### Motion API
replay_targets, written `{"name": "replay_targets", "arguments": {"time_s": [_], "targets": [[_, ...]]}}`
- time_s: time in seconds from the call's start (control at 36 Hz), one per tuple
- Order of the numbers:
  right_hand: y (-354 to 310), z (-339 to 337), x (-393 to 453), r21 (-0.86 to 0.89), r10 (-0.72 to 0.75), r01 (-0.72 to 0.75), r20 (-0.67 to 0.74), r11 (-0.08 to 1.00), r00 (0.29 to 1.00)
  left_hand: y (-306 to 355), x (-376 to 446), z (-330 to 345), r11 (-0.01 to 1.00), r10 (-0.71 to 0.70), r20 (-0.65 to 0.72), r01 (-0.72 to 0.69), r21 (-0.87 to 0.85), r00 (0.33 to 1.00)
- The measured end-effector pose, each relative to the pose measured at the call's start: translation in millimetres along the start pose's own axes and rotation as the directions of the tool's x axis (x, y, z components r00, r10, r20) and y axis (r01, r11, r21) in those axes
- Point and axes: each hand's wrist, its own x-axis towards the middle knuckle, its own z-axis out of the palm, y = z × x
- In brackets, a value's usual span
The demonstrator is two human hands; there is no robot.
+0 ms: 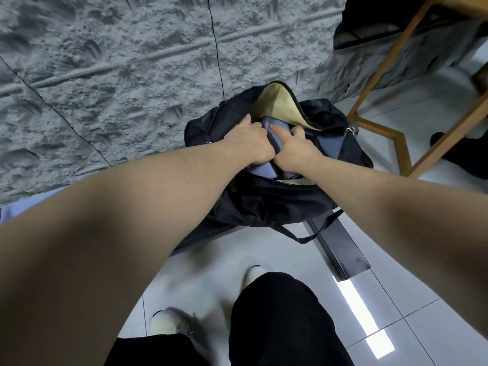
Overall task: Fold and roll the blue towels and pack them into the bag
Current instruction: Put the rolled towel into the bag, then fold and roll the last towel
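Soft, light and springy by the look of it, this rolled blue towel [274,140] — best gripped around its body so the roll cannot loosen (ends likely to unfurl first). Held between both hands in the open mouth of the black bag [264,204] on the floor, left hand [250,143] curled round its left side, right hand [293,151] clenched on its right — more blue cloth already inside to the right.
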Motion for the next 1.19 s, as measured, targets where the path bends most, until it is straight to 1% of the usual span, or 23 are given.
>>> {"name": "replay_targets", "arguments": {"time_s": [0.08,0.14,0.19,0.25,0.31,0.39,0.44,0.53,0.67,0.72,0.78,0.83,0.92,1.06,1.19], "targets": [[0,-2,-2,-0.021,-0.008,0.009,0.034,1.000,0.999,1,0,-2,1.000,-0.027,0.070,0.026,0.004,0.997],[2,-4,-3,0.005,-0.011,0.011,0.049,1.000,0.999,1,0,-2,1.000,-0.021,0.069,0.021,0.002,0.997],[5,-5,-3,0.066,-0.014,0.010,0.055,0.998,0.998,1,-2,-3,1.000,0.008,0.043,-0.009,0.018,0.999],[5,-7,-4,0.099,-0.011,0.004,0.074,0.995,0.997,0,-6,-7,1.000,0.025,0.036,-0.025,-0.002,0.999],[1,-13,-8,0.083,-0.010,0.002,0.093,0.997,0.996,-1,-13,-11,0.999,0.008,0.040,-0.006,-0.041,0.999],[-6,-21,-16,0.014,0.011,-0.012,0.072,1.000,0.997,-1,-29,-17,0.996,-0.009,0.025,0.011,-0.093,1.000],[-14,-24,-23,-0.016,-0.016,0.017,0.051,1.000,0.999,-2,-43,-19,0.990,-0.009,-0.005,0.008,-0.139,1.000],[-28,-26,-40,-0.033,-0.097,0.097,0.018,0.995,0.995,-6,-64,-23,0.983,0.005,-0.080,-0.020,-0.185,0.997],[-61,-24,-73,-0.074,-0.238,0.232,-0.090,0.970,0.967,-22,-109,-22,0.977,0.009,-0.169,-0.045,-0.210,0.986],[-75,-17,-85,-0.088,-0.279,0.270,-0.119,0.959,0.953,-34,-130,-19,0.963,-0.004,-0.212,-0.053,-0.263,0.977],[-89,-9,-97,-0.027,-0.294,0.292,-0.127,0.956,0.947,-46,-154,-15,0.951,-0.020,-0.240,-0.055,-0.304,0.970],[-103,0,-107,0.043,-0.330,0.336,-0.107,0.941,0.938,-56,-176,-9,0.951,-0.029,-0.256,-0.052,-0.306,0.966],[-128,13,-122,0.120,-0.358,0.358,-0.019,0.926,0.933,-75,-204,7,0.949,-0.094,-0.225,0.019,-0.314,0.970],[-166,42,-135,0.154,-0.361,0.338,0.155,0.928,0.920,-110,-243,42,0.900,-0.230,-0.126,0.161,-0.404,0.965],[-194,74,-136,0.173,-0.362,0.327,0.241,0.929,0.900,-145,-273,72,0.823,-0.329,-0.020,0.277,-0.495,0.944]]}}
